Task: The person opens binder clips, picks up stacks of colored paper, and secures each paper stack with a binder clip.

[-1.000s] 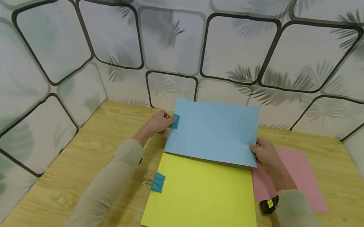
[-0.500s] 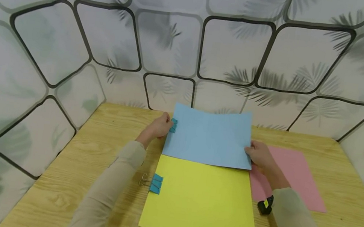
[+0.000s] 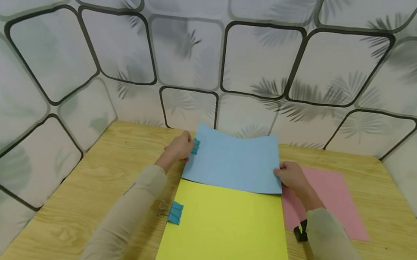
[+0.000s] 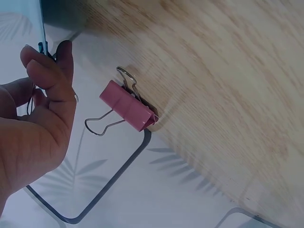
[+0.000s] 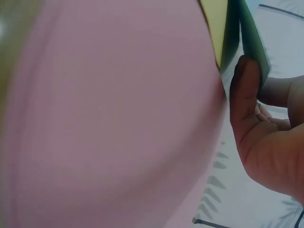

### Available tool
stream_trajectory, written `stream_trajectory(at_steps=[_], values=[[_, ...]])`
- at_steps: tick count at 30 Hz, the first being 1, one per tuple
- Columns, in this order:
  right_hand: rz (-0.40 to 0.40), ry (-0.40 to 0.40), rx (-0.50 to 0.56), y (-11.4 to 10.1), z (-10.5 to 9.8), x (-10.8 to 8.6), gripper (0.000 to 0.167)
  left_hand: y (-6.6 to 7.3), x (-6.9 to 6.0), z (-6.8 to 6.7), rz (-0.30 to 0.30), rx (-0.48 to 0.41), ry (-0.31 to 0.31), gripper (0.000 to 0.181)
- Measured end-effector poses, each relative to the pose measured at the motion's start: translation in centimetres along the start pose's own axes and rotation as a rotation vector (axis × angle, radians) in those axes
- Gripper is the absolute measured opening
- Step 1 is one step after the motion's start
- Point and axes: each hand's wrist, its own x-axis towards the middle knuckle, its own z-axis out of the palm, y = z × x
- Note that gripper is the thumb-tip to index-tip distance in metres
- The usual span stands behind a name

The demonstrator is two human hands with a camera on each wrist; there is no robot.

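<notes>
Near yellow paper (image 3: 227, 236), left hand (image 3: 180, 146) grips clip (image 3: 196, 146); beside pink paper (image 3: 332, 201), right hand (image 3: 294, 177) grips blue paper (image 3: 232, 162).

- The left hand (image 3: 180, 146) mostly covers the handles of the far teal clip (image 3: 196, 146).
- The blue sheet (image 3: 233, 163) hides the far edge of the yellow sheet (image 3: 230, 234).
- The near edge of the tabletop (image 3: 81, 192) is cut off.

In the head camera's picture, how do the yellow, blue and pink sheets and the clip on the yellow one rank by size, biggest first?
1. Yellow sheet
2. Blue sheet, bent
3. Pink sheet, partly covered, so judged by what shows
4. Clip, clearly smallest
</notes>
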Motion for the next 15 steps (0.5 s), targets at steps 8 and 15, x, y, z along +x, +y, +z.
stream_trajectory(at_steps=[8, 15], values=[[-0.051, 0.011, -0.088, 0.81, -0.14, 0.37, 0.041, -0.24, 0.15, 0.24, -0.019, 0.040, 0.010, 0.023], [0.026, -0.007, -0.117, 0.26, -0.14, 0.35, 0.033, -0.25, 0.38, 0.40, -0.035, 0.087, -0.009, 0.025]])
